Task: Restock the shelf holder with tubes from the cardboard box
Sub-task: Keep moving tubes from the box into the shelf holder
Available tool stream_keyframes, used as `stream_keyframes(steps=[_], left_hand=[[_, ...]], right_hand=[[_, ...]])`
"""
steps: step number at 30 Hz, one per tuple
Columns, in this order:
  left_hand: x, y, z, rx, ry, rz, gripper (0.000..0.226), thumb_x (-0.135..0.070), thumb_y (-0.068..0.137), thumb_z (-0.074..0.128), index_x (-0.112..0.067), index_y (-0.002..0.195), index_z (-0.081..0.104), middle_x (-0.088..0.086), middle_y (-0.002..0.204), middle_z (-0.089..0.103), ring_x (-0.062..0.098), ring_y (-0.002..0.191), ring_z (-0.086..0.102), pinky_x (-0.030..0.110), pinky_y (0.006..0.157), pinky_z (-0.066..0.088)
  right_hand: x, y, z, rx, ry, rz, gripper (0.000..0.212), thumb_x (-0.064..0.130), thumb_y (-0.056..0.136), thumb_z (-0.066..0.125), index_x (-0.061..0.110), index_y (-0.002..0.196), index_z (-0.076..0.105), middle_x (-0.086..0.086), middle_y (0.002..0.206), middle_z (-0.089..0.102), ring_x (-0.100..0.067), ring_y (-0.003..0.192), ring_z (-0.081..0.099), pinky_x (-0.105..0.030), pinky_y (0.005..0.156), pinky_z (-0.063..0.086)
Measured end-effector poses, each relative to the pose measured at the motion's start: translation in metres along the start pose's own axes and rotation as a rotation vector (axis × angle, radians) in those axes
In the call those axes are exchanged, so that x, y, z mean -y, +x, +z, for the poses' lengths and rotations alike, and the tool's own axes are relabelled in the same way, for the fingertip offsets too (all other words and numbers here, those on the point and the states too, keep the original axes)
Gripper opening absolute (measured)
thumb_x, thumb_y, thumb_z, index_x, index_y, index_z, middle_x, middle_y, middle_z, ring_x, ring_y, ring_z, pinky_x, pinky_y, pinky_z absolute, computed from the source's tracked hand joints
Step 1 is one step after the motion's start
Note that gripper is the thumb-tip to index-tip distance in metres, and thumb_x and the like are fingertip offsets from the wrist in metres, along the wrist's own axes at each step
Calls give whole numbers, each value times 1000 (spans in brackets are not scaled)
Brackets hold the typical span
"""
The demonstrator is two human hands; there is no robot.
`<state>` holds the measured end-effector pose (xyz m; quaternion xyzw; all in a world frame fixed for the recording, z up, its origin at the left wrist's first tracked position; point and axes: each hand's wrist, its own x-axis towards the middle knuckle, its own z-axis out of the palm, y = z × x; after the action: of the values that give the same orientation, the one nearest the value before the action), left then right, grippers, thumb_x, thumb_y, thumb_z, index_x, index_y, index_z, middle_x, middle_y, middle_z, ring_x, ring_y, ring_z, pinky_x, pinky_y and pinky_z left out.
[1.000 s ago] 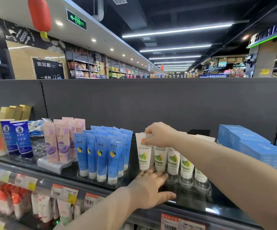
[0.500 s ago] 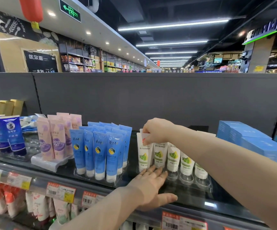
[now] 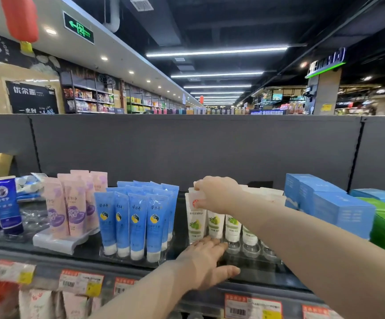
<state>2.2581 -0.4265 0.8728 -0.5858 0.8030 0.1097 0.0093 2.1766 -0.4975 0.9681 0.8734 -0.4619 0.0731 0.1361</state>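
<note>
My right hand (image 3: 218,194) pinches the flat crimped top of a white tube (image 3: 195,215) in the centre of the frame, thumb and fingers clamped on the seam because that is the stiffest part and gives me steering over the cap end below. The tube stands cap-down at the left end of the front row of white tubes, and I judge I am guiding it into its socket, though the cap itself is hidden behind my other hand. My left hand (image 3: 206,263), lower centre, lies flat with its grip apart, fingers spread on the front of the clear shelf holder (image 3: 252,255), most likely to keep the light plastic from sliding back as I press down. To the right of the held tube, its neighbours stand in their sockets, with empty clear cups in front of them. Left of centre stands a block of blue tubes (image 3: 138,222), kept apart from mine. The cardboard box is not in view.
</note>
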Motion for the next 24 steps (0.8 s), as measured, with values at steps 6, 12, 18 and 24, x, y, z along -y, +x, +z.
stream_keyframes(steps=[6,12,18,24], left_hand=[[-6,-13,-22,-276,137,64,48,-53,91,45,-15,119,51,4,118,58,25,106,57,40,91,49],[-21,-15,-33,-445,210,116,48,-41,91,48,-19,133,42,2,138,45,25,126,43,45,103,39],[-46,-29,-26,-447,137,159,54,-45,91,43,-23,139,34,2,141,41,25,127,40,44,100,39],[-66,-73,-10,-443,148,167,53,-45,91,45,-20,136,36,2,140,40,23,128,39,41,103,37]], right_hand=[[-27,-51,-14,-58,-85,159,43,43,94,44,22,132,47,-3,134,45,-26,125,43,-41,97,39],[-31,-120,-4,164,-143,299,64,50,92,42,26,147,21,-2,157,16,-30,144,13,-54,111,24],[-22,-173,-11,191,-99,414,58,50,91,45,26,142,32,-3,151,29,-30,139,26,-54,108,28],[-7,-224,-21,206,-118,458,58,50,90,49,23,140,35,-5,140,43,-30,134,34,-51,103,36]])
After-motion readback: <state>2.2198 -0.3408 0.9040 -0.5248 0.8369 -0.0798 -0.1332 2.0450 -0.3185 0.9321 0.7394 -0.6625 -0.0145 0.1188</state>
